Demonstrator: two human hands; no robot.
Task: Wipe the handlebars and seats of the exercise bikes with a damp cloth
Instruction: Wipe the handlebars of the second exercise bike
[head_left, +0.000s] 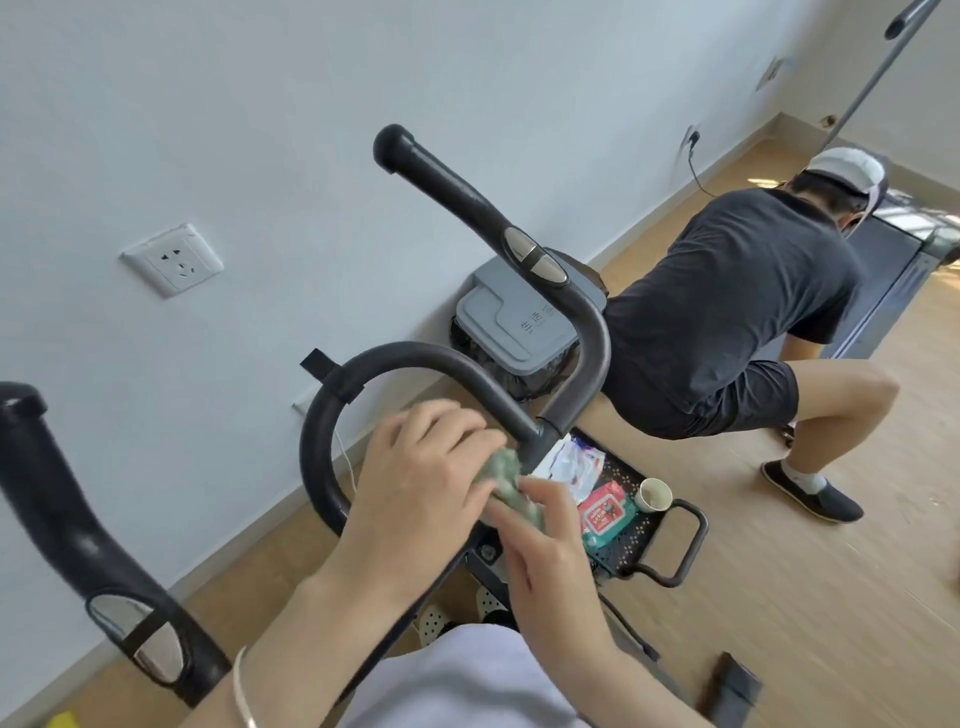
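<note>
Nearest, a silver bangle (241, 691) sits on the wrist behind the left hand (415, 483), and well to that arm's left rises the near grip (78, 545) of the black handlebar (415, 358). The left hand curls its fingers over the top of a bunched grey-green cloth (511, 480). Just to its right and slightly lower, the right hand (545, 556) pinches the cloth's lower end between thumb and fingers. The cloth lies between the two hands, right against the joint where the handlebar's looping tubes meet. Just beyond the right hand's fingertips a black perforated tray (641, 553) holds a red and teal wipes pack (605, 512), a paper cup (655, 493) and a crumpled white packet (576, 460). Further out, past the handlebar's loop, a grey lidded bin (519, 317) stands against the wall, with a wall socket (174, 259) well off to the left of the hands. Far to the right, another person (727, 312) in a dark shirt and white cap squats beside a treadmill (883, 291).
</note>
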